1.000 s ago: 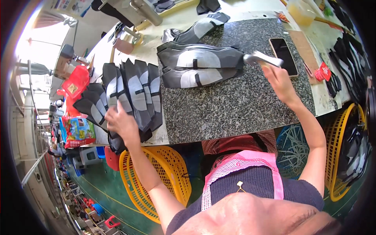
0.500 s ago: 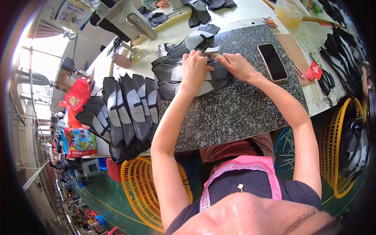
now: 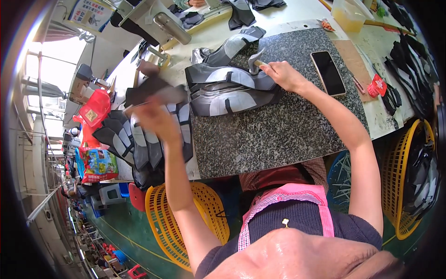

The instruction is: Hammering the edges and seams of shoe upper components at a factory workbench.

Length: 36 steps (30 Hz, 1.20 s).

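Note:
Over the left-hand rows of pieces, my left hand (image 3: 157,120) is closed on a dark shoe-upper piece (image 3: 155,89); both are smeared by motion. My right hand (image 3: 284,76) is wrapped round the handle of a hammer (image 3: 254,60). The hammer's metal head is low, by the far edge of a small stack of black and grey upper pieces (image 3: 241,99) on the speckled stone slab (image 3: 265,135). Behind that stack rests another curved piece (image 3: 227,50). Several more upper pieces (image 3: 139,156) overlap at the table's left end, partly covered by my left hand.
A phone (image 3: 328,73) lies on the slab's right side. Farther right are a red packet (image 3: 377,86) and a heap of black pieces (image 3: 411,69). A metal flask (image 3: 172,28) stands at the back. Yellow baskets (image 3: 160,223) flank me below the table. Another person's hand shows at the far edge.
My left hand has moved left from the stack, now carrying a dark upper piece. My right hand stays near the slab, and the hammer's head now shows more fully.

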### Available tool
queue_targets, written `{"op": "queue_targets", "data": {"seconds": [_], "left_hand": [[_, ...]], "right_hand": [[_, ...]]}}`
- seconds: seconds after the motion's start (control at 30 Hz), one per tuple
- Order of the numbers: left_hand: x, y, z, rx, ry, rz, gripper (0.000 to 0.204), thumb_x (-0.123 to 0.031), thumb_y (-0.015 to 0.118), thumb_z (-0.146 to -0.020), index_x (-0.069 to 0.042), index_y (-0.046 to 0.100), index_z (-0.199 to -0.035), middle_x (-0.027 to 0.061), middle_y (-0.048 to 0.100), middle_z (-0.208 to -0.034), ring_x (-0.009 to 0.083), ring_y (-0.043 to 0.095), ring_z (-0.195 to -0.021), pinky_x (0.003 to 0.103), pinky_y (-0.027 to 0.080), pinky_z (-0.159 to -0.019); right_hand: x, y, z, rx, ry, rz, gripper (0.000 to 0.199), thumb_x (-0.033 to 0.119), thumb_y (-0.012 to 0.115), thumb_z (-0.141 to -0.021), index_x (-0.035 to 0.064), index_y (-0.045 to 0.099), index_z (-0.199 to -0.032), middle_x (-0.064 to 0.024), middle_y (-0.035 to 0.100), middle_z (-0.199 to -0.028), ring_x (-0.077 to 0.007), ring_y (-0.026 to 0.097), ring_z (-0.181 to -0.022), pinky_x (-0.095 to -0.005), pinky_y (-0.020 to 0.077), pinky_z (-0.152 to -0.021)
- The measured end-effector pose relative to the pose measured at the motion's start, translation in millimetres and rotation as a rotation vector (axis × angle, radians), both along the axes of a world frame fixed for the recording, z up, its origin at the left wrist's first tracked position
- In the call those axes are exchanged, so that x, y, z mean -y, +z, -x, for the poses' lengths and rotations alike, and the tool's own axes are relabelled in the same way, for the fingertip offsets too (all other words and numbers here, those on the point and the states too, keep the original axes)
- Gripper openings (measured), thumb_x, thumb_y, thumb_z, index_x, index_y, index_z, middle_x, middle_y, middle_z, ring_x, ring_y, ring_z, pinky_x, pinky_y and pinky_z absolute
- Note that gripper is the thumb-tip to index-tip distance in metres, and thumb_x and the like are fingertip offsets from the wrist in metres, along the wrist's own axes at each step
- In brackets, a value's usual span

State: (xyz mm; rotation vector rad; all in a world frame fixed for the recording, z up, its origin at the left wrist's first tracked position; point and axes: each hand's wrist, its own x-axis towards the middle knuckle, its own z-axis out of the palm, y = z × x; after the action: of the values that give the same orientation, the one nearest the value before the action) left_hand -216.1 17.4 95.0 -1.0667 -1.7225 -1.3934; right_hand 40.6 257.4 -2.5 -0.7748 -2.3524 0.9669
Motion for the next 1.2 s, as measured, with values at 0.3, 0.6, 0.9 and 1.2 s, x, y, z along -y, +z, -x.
{"op": "queue_targets", "data": {"seconds": [0.3, 0.6, 0.9, 1.2], "left_hand": [[56.5, 15.3, -122.0, 0.480, -0.533, 1.300, 0.032, -0.020, 0.056, -0.100, -0.010, 0.054, -0.130, 0.0205, 0.071, -0.093, 0.0425, 0.069, -0.085, 0.051, 0.054, -0.071], [-0.5, -93.0, -199.6, 0.168, -0.917, 0.962, 0.016, -0.010, 0.073, -0.081, -0.005, 0.074, -0.096, 0.0122, 0.065, -0.088, 0.0330, 0.057, -0.091, 0.044, 0.048, -0.082], [-26.6, -89.3, -196.0, 0.443, -0.972, 1.112, 0.026, -0.010, 0.080, -0.078, -0.005, 0.076, -0.103, 0.0072, 0.067, -0.088, 0.0269, 0.058, -0.092, 0.038, 0.048, -0.086], [-24.3, -96.5, -194.9, -0.059, -0.981, 0.930, 0.014, -0.011, 0.074, -0.079, -0.009, 0.077, -0.093, -0.0001, 0.065, -0.087, 0.0216, 0.057, -0.093, 0.037, 0.042, -0.084]], "right_hand": [[52.5, 33.9, -47.7, -0.262, -0.037, -0.071, 0.041, 0.036, 0.050, -0.107, 0.0009, 0.069, -0.116, -0.0089, 0.057, -0.060, -0.0147, 0.051, -0.050, -0.0354, 0.0405, -0.050], [143.0, 62.0, -171.5, 0.040, 0.088, 0.273, 0.037, 0.028, 0.054, -0.106, 0.0015, 0.065, -0.129, -0.0122, 0.066, -0.075, -0.0196, 0.061, -0.064, -0.0345, 0.0490, -0.063], [156.6, 34.1, -189.5, 0.200, 0.005, 0.389, 0.029, 0.024, 0.054, -0.104, -0.0035, 0.063, -0.107, -0.0253, 0.060, -0.076, -0.0462, 0.062, -0.070, -0.0472, 0.0467, -0.058], [139.2, 57.8, -186.8, 0.209, -0.067, 0.335, 0.029, 0.026, 0.057, -0.103, 0.0000, 0.068, -0.108, -0.0236, 0.063, -0.075, -0.0409, 0.066, -0.068, -0.0442, 0.0483, -0.058]]}}
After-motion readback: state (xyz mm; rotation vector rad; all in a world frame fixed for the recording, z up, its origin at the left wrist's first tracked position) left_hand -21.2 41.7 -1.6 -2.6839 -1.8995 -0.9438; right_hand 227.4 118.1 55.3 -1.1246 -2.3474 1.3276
